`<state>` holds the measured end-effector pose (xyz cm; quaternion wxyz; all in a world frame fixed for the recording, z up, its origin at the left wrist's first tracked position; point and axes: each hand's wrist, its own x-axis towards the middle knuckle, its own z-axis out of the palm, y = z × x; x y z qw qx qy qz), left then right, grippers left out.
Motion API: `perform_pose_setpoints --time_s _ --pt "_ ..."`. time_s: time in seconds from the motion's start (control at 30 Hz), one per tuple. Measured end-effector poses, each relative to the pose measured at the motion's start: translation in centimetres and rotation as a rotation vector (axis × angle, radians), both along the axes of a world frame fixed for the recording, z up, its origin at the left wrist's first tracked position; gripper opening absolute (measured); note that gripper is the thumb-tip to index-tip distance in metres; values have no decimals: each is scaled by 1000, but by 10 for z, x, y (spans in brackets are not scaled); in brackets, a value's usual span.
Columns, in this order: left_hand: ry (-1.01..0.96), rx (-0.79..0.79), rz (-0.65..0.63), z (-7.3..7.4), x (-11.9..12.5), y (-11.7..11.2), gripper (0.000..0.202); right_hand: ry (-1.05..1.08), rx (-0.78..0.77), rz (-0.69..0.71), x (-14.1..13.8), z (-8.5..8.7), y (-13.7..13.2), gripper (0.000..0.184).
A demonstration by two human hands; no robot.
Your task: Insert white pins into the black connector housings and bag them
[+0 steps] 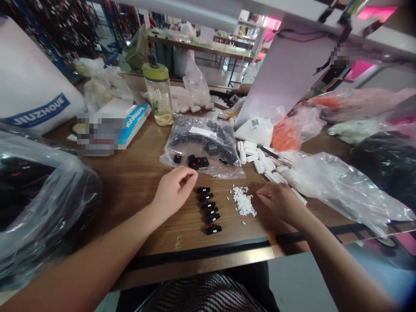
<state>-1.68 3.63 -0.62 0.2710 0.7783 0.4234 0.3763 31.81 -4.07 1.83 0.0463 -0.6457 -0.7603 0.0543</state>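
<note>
My left hand (175, 187) is closed, thumb and forefinger together, just left of a column of small black plastic connectors (209, 205). Each connector carries white dots on top, and some show a bit of red. Anything between those fingertips is too small to see. To the right of the column lies a loose pile of tiny white pegs (243, 201). At the pile's right edge my right hand (281, 203) has its fingers pinched together, and what they hold, if anything, is hidden. More black connectors (199, 162) with red marks lie at the front of a clear plastic bag (208, 134).
White boxed pieces (260, 158) are heaped behind my right hand, beside a crumpled clear bag (338, 182). A green-lidded bottle (158, 95) stands at the back. A large lined container (48, 195) of black parts is at left. The table's dark front edge (201, 251) runs close by.
</note>
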Motion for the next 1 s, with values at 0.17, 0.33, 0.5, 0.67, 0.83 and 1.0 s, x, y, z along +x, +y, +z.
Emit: perform_pose_setpoints --time_s 0.17,0.33,0.5,0.67,0.83,1.0 --pt "323 68 -9 20 5 34 17 88 -12 12 13 -4 -1 21" --pt "717 168 -65 37 36 65 25 17 60 -94 3 -2 -5 25" --pt "849 175 -109 39 61 78 20 -66 87 -75 -1 -5 -7 27" --pt "903 169 -217 39 57 94 23 22 105 -76 5 -11 -9 25" --pt "874 164 -299 38 51 105 24 44 107 -104 6 -12 -11 26" --pt "781 205 -322 35 54 102 24 52 96 -118 7 -12 -11 27"
